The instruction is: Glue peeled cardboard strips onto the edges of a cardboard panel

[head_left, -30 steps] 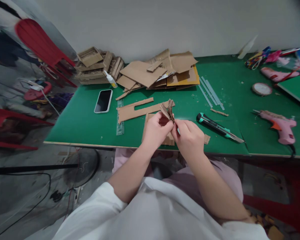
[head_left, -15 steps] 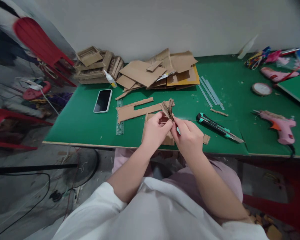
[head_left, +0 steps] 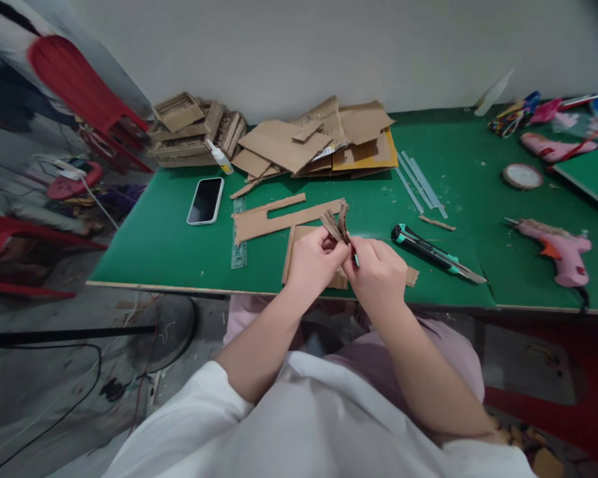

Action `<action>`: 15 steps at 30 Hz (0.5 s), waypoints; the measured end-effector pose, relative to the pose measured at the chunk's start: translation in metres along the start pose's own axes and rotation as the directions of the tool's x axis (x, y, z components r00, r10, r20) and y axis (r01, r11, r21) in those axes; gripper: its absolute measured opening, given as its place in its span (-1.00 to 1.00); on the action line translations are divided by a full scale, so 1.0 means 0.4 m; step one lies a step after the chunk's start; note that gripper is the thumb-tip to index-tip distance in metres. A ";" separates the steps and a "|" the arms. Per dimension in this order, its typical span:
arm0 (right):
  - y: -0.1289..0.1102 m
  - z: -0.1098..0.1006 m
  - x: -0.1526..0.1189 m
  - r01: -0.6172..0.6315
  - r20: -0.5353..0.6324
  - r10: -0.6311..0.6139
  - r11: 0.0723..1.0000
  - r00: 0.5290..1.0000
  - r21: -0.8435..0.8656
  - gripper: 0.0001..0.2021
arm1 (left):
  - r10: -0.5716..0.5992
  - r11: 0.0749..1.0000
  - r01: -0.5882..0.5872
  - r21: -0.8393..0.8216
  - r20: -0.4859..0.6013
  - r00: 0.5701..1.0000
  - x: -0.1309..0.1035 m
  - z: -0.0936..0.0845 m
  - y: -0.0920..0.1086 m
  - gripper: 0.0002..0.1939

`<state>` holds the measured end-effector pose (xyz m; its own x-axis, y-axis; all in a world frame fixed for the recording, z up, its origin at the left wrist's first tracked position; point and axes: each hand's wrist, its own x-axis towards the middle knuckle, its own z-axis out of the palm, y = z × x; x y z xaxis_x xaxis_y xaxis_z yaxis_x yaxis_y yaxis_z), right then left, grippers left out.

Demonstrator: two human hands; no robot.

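A green table (head_left: pixel 144 259) is seen beneath and all around the grip. Beyond the grip, a heap of cardboard (head_left: pixel 279 146) is stacked against the wall. Left of the grip, a notched cardboard piece (head_left: pixel 259 229) is laid with its left end over a clear ruler (head_left: pixel 239 257). Near the grip on the right, a cutter knife (head_left: pixel 433 254) is placed, its blade exposed; farther right, well apart, a pink glue gun (head_left: pixel 553 249) is set down. The 2 hands, left hand (head_left: pixel 313 262) and right hand (head_left: pixel 379 272), are brought together at the fingertips. Between them, the cardboard strips (head_left: pixel 330 224) are clamped by both, their upper ends spread into a V above the fingers.
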<state>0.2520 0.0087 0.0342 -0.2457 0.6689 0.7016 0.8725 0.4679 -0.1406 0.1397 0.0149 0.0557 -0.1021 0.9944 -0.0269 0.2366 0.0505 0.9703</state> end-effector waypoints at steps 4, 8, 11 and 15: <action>0.002 0.005 0.001 -0.015 -0.015 0.016 1.000 1.000 0.013 -0.85 | -0.009 0.999 0.008 -0.045 -0.008 1.000 0.000 0.004 -0.002 -0.90; 0.008 0.005 0.003 -0.033 -0.012 0.034 0.998 0.999 0.048 -0.83 | -0.009 0.992 0.011 -0.129 0.014 1.000 0.003 0.003 -0.002 -0.89; 0.010 0.003 0.005 -0.019 0.006 0.019 0.997 1.000 0.079 -0.82 | -0.015 0.991 0.020 -0.135 0.040 0.999 0.006 -0.004 -0.004 -0.86; 0.007 -0.001 0.004 -0.021 -0.011 0.022 0.995 1.000 0.096 -0.79 | 0.017 1.000 -0.018 0.019 0.001 1.000 0.005 -0.011 -0.001 -0.89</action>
<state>0.2542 0.0111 0.0351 -0.2221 0.6727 0.7058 0.8331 0.5070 -0.2211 0.1349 0.0166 0.0564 -0.0969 0.9952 -0.0102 0.2567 0.0349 0.9659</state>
